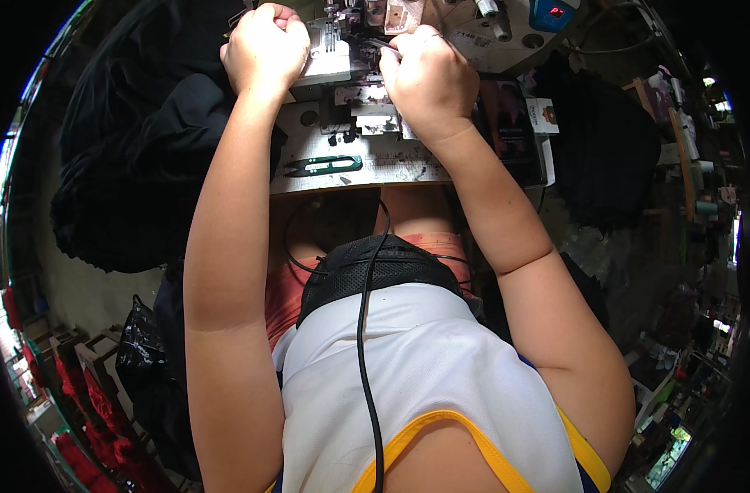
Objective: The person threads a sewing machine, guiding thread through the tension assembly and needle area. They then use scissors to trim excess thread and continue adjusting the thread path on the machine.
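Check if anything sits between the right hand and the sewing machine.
Nothing visible: the right hand is right at the sewing machine. The green snips lie nearer the person's body, outside that path.

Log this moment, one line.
left hand: curled, at sewing machine, grip unclear; right hand: curled, at machine, grip unclear; snips: on table; black cloth: left

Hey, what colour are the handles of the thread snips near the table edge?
The handles are dark green; best seen in the head view.
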Motion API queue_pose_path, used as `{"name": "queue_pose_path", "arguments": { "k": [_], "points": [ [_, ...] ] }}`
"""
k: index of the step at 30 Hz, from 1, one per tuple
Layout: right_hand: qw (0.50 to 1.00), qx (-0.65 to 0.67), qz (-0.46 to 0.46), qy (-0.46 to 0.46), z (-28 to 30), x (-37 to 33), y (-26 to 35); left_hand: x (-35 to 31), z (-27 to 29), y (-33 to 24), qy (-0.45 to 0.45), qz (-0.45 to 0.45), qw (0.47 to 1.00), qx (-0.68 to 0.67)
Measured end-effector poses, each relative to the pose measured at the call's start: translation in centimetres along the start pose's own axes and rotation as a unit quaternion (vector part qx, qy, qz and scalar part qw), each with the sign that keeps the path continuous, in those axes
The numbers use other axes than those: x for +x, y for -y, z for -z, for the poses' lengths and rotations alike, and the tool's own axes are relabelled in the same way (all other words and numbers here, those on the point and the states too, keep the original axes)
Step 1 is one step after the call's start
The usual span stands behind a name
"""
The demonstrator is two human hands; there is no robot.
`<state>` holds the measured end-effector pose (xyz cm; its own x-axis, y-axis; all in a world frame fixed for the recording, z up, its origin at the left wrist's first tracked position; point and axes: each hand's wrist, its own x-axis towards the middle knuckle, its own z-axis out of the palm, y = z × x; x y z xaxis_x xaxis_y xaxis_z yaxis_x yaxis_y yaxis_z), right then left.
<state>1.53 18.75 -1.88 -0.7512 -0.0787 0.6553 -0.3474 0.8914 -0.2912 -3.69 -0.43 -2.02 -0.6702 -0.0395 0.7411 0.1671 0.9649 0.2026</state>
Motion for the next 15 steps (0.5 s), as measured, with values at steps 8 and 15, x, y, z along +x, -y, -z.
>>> {"name": "queue_pose_path", "arguments": {
  "k": [8,15],
  "points": [
    [1.000,-0.004,-0.009,0.010,-0.32,0.06,0.07,0.12,0.14,-0.24,0.020,0.014,1.000,0.019],
    [1.000,0.023,-0.001,-0.017,-0.95,0.01,-0.12,0.10,0.44,-0.45,0.018,0.036,0.999,-0.008]
  ]
}}
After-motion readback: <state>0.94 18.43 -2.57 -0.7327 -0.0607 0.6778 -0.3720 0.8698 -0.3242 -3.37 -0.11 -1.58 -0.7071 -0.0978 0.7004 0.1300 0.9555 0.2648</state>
